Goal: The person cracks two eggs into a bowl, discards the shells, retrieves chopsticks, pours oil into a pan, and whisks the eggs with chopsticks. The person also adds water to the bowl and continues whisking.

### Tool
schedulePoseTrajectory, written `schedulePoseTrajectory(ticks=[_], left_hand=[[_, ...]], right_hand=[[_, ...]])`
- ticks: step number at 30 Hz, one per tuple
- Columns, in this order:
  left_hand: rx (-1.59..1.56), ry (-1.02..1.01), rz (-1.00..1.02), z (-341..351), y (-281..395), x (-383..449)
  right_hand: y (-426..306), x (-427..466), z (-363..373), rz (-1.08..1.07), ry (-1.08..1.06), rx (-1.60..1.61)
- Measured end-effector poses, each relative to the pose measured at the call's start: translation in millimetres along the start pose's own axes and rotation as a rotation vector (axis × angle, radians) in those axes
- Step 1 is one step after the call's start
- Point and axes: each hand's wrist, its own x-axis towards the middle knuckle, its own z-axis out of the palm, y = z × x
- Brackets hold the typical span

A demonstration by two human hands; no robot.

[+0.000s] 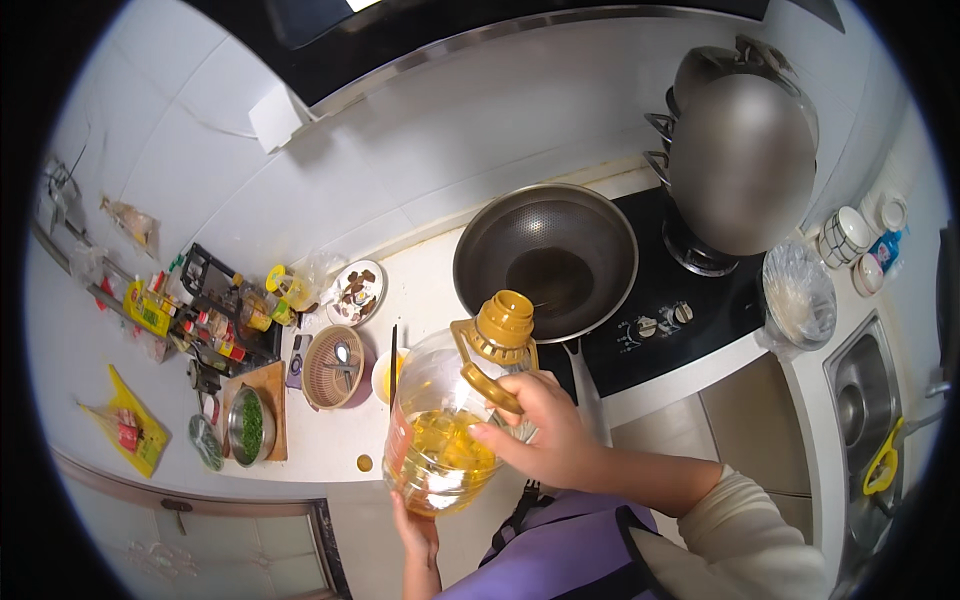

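A large clear plastic bottle of yellow cooking oil is held in front of me, tilted with its open gold neck towards the wok. My right hand grips its gold handle. My left hand holds the bottle low down at its base; some of its fingers are hidden behind the plastic. Beyond the neck, a dark wok with a textured inside stands on the left of the hob, and its metal handle points towards me. A dark, shiny patch shows at the wok's bottom. A gold cap lies on the counter.
Left on the counter are a bowl with yellow contents, black chopsticks, a basket with spoons, chopped greens in a metal bowl and a plate of dark pieces. Pots stand right, beside a plastic-covered bowl and sink.
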Motion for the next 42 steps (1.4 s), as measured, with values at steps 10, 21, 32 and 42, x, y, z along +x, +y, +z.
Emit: schedulePoseTrajectory(ticks=[10,21,32,42], left_hand=[[0.308,0.131,0.351,29,72,-21],[0.458,0.256,0.410,53,109,-13],[0.625,0.299,0.460,60,131,-4],[0.713,0.324,0.463,67,139,-4]], right_hand=[[49,9,-7,0.102,0.193,0.324],[79,29,10,0.132,0.286,0.526],[96,30,14,0.212,0.256,0.633],[100,34,15,0.145,0.373,0.584]])
